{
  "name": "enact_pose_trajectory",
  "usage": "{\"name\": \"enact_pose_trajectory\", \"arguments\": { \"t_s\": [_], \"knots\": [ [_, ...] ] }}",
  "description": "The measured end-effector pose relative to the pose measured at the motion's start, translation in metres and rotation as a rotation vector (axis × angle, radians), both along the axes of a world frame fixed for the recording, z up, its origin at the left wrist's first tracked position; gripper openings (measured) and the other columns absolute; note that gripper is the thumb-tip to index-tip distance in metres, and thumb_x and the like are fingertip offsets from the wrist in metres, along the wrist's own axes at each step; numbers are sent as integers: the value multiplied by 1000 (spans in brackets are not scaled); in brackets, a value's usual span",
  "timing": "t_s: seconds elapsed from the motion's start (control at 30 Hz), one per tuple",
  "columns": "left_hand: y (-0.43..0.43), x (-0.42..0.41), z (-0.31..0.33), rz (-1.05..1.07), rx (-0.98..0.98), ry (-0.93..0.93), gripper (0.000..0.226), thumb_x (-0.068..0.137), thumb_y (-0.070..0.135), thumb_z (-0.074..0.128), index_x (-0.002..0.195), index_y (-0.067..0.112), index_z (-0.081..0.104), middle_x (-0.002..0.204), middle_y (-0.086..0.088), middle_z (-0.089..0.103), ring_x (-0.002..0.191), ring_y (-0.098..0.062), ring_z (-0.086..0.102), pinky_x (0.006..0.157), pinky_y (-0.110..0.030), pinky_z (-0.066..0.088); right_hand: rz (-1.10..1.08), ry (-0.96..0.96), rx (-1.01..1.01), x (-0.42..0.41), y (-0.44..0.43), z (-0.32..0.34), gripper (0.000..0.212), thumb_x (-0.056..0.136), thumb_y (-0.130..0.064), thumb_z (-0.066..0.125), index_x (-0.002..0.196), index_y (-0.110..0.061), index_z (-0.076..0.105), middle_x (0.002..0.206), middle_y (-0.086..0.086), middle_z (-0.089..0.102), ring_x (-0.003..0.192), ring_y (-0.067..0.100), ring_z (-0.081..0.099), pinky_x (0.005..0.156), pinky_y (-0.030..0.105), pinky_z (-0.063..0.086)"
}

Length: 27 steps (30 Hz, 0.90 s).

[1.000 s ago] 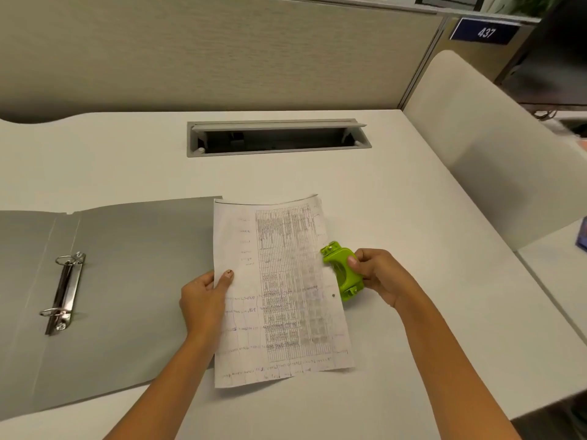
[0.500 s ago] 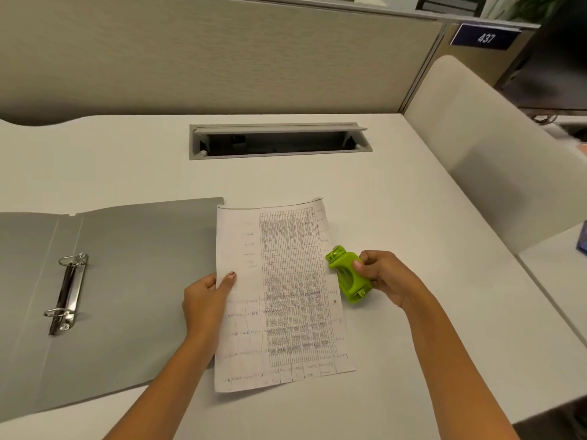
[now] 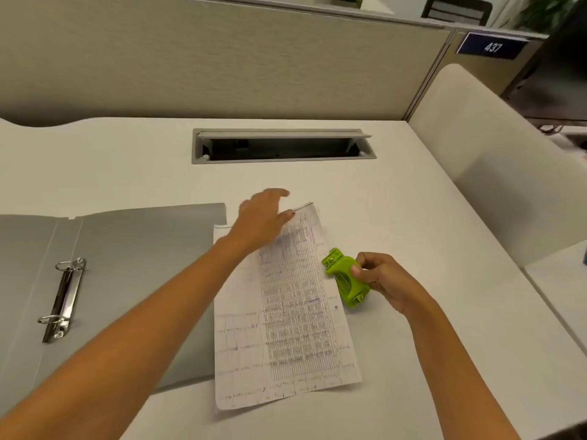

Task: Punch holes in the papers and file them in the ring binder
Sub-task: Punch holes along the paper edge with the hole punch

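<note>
Moved: our left hand [image 3: 263,217] is now reaching up over the paper's [image 3: 286,312] far end, fingers loose, gripping nothing.
Right hand [image 3: 384,281]: we're gripping the green punch [image 3: 344,277] at the paper's right edge.
Paper: long axis running away from us, half overlapping the open binder [image 3: 127,281] on the desk [image 3: 413,217].

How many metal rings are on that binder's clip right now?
2. One ring at the far end of the metal clip in the open gray binder, the other ring at its near end.
</note>
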<state>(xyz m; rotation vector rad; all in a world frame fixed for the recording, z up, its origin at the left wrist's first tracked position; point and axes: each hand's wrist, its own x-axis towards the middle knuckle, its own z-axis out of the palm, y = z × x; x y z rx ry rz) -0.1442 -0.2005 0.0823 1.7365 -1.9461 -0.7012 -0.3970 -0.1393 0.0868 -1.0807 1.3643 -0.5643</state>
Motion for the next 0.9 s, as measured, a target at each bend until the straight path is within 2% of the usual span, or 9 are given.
{"name": "enact_pose_trajectory", "arguments": {
  "t_s": [0.07, 0.13, 0.2, 0.27, 0.3, 0.53, 0.67, 0.9],
  "knots": [
    [-30, -7, 2, -140, 221, -11, 54, 95, 37, 52, 143, 19, 35, 152, -3, 37, 138, -28, 35, 114, -51, 26, 11, -19, -4, 3, -2, 1, 25, 87, -1, 60, 65, -10, 52, 66, 2, 57, 61, 12, 55, 62, 22, 43],
    [-47, -11, -1, -220, 311, -12, 51, 94, 38, 55, 139, 18, 41, 145, -3, 46, 130, -27, 44, 110, -49, 33, 15, -27, -8, 4, -3, 1, 25, 87, -1, 60, 66, -10, 51, 66, 0, 58, 61, 11, 56, 62, 21, 43],
    [-54, -12, -2, -244, 283, -73, 40, 92, 37, 59, 125, 14, 57, 125, -5, 60, 110, -24, 54, 95, -39, 42, 20, -34, -12, 5, -5, 0, 24, 87, -2, 60, 66, -10, 51, 67, 0, 59, 63, 12, 56, 63, 22, 43],
    [-57, -13, -1, -216, 230, -60, 35, 89, 33, 65, 115, 10, 66, 110, -6, 65, 94, -20, 54, 78, -31, 40, 33, -41, -1, 5, -6, -1, 24, 87, -2, 60, 67, -9, 51, 65, 0, 57, 62, 12, 54, 63, 22, 43],
    [-57, -13, 0, -188, 207, -46, 35, 88, 31, 67, 115, 9, 67, 108, -5, 66, 92, -18, 54, 75, -29, 38, 40, -50, 16, 6, -6, -2, 25, 88, -2, 60, 67, -9, 50, 64, 0, 56, 60, 12, 53, 61, 21, 43],
    [-48, -15, -15, -33, 145, 10, 31, 82, 27, 74, 107, 9, 72, 104, -9, 72, 85, -18, 59, 72, -28, 41, 129, 0, 65, 9, -14, -3, 26, 88, -2, 60, 66, -10, 49, 70, 7, 52, 60, 15, 51, 59, 22, 44],
    [-41, -16, -16, -27, 124, 37, 30, 82, 25, 75, 107, 10, 72, 103, -8, 72, 86, -19, 59, 77, -31, 48, 28, 45, 24, 15, -13, -10, 29, 88, -1, 60, 63, -11, 48, 64, 3, 50, 55, 11, 46, 53, 19, 38],
    [-37, -14, -11, 1, 122, 58, 33, 83, 24, 73, 112, 8, 70, 107, -10, 72, 87, -19, 59, 75, -28, 42, -25, -23, 57, 16, -9, -12, 27, 89, -2, 59, 65, -12, 50, 68, 4, 51, 64, 16, 47, 61, 26, 37]
  ]
}}
